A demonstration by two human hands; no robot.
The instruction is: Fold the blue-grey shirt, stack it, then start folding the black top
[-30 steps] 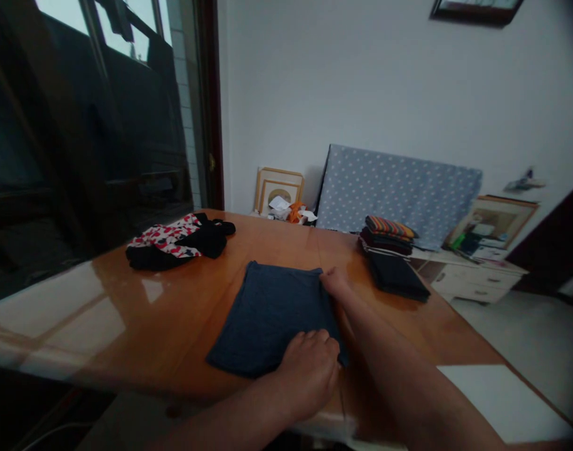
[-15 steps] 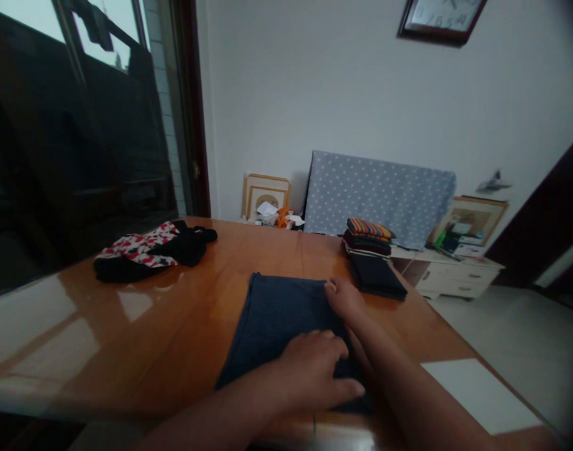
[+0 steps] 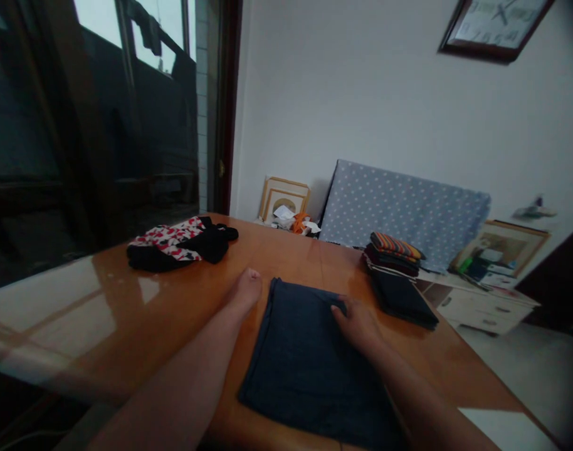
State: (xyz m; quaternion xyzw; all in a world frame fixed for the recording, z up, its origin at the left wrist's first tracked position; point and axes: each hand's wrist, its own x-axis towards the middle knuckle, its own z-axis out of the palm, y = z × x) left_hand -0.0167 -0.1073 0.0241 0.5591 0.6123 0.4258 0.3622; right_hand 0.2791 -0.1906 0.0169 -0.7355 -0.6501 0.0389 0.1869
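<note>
A folded dark blue cloth (image 3: 305, 357) lies flat on the wooden table (image 3: 126, 307) in front of me. My right hand (image 3: 359, 324) rests palm down on the cloth's far right part, fingers spread flat. My left hand (image 3: 243, 292) reaches forward along the cloth's left edge, on the bare table just beside its far left corner; its fingers look curled under, holding nothing I can see. A red, white and black garment heap (image 3: 180, 243) lies further left, beyond the left hand.
A stack of folded clothes (image 3: 394, 250) with a striped piece on top sits at the table's far right, a dark folded piece (image 3: 404, 298) before it. Behind stand a dotted panel (image 3: 404, 210), picture frames (image 3: 284, 195) and a low white cabinet (image 3: 479, 307). Dark window at left.
My left hand left the cloth's near right corner and stretched forward along its left side. My right hand slid from the far right corner onto the cloth, which now lies narrower.
</note>
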